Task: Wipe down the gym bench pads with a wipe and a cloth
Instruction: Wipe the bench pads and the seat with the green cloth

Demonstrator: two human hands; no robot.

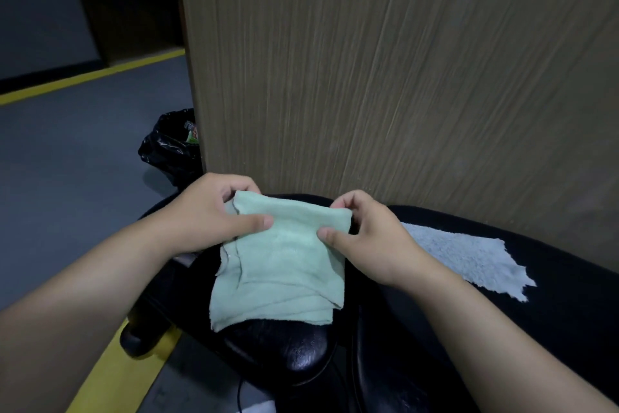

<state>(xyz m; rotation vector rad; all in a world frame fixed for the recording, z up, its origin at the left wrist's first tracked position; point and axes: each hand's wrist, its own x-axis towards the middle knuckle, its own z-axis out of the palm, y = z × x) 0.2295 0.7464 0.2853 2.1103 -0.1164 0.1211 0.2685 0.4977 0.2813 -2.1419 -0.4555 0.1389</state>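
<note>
Left hand (204, 211) and right hand (365, 238) pinching green cloth (281, 265) by top corners; soft, limp, light; best gripped along folded edge.

Two hands, left (207, 211) and right (365, 235), pinch a green cloth (281, 265) above black bench pads (552, 295); a white wipe (469, 255) lies nearby.

Two bare forearms enter from the lower corners of the frame — no sleeves, watch or rings. The left hand (207, 211) and right hand (368, 238) are ungloved — nails short.
</note>
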